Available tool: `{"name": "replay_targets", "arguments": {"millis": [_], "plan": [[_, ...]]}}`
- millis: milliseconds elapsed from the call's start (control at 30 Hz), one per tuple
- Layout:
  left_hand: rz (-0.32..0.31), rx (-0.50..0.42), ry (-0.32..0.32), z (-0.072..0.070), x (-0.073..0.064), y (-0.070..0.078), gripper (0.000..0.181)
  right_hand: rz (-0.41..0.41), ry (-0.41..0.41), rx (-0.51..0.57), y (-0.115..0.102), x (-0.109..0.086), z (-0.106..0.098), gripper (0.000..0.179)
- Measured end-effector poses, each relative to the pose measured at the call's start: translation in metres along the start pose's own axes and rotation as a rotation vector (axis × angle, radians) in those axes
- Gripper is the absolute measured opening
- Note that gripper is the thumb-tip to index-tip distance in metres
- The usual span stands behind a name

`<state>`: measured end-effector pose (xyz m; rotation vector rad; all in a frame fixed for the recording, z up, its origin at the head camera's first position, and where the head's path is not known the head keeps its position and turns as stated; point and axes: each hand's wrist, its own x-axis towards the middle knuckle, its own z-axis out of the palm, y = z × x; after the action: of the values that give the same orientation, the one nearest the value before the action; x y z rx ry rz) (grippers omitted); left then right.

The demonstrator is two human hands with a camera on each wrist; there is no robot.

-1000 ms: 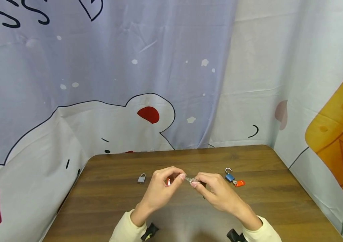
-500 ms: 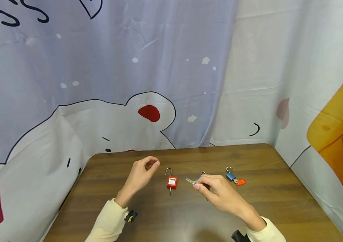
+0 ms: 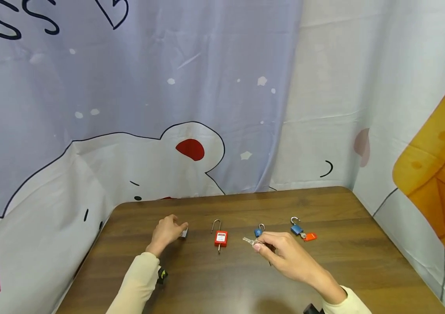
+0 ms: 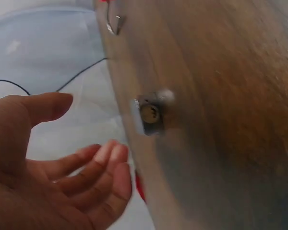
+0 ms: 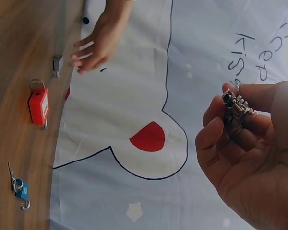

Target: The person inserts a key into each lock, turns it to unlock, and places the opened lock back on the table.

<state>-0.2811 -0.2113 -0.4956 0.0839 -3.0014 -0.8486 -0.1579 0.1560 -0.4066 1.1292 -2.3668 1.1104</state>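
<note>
My left hand (image 3: pixel 166 234) reaches over the small grey padlock (image 3: pixel 184 233) on the left of the table. Its fingers are loosely bent and spread. In the left wrist view a gap shows between the fingers and the padlock (image 4: pixel 150 114), whose keyhole end faces the camera. My right hand (image 3: pixel 285 250) pinches a bunch of metal keys (image 3: pixel 251 240) above the table, their tips pointing left. In the right wrist view the keys (image 5: pixel 236 110) sit between thumb and fingers. A red padlock (image 3: pixel 220 238) with a raised shackle lies between the hands, a key in its bottom.
A blue padlock (image 3: pixel 258 233) lies just beyond the right hand. Farther right rests another blue padlock (image 3: pixel 296 230) with its shackle open and an orange key tag (image 3: pixel 309 237) beside it. A printed curtain (image 3: pixel 238 109) hangs behind the wooden table (image 3: pixel 222 283).
My left hand has let go of the keys, swung left and come down to the grey padlock, uncovering the red one. My right hand keeps the keys in nearly the same place.
</note>
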Motion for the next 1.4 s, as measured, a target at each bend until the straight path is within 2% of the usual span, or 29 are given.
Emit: {"name": "replay_targets", "arguments": {"millis": [133,300,533,767,833,933,1167,1400], "plan": [[-0.075,0.06,-0.052,0.006,0.002,-0.009,0.052,0.001,-0.004,0.016,0.001,-0.002,0.003,0.017],[-0.125,0.093,-0.093,0.015,0.002,-0.013,0.047,-0.003,-0.018,0.045,0.001,-0.005,0.007,0.017],[-0.139,0.136,-0.029,0.025,0.003,-0.009,0.044,0.021,-0.025,0.059,-0.001,-0.004,0.008,0.018],[-0.105,0.167,0.046,0.033,0.01,-0.012,0.035,-0.023,-0.007,0.052,0.0,-0.004,0.008,0.019],[-0.098,0.172,0.063,0.032,0.011,-0.012,0.037,-0.011,-0.009,0.057,-0.001,-0.004,0.008,0.019],[-0.102,0.144,0.082,0.031,0.01,-0.012,0.038,-0.005,-0.009,0.058,0.0,-0.004,0.008,0.019],[-0.069,-0.026,0.111,0.026,0.009,-0.011,0.053,0.001,-0.005,0.051,0.003,-0.005,0.009,0.019],[-0.04,-0.046,0.156,0.03,0.011,-0.017,0.051,-0.034,0.015,0.07,0.004,-0.004,0.011,0.019]]}}
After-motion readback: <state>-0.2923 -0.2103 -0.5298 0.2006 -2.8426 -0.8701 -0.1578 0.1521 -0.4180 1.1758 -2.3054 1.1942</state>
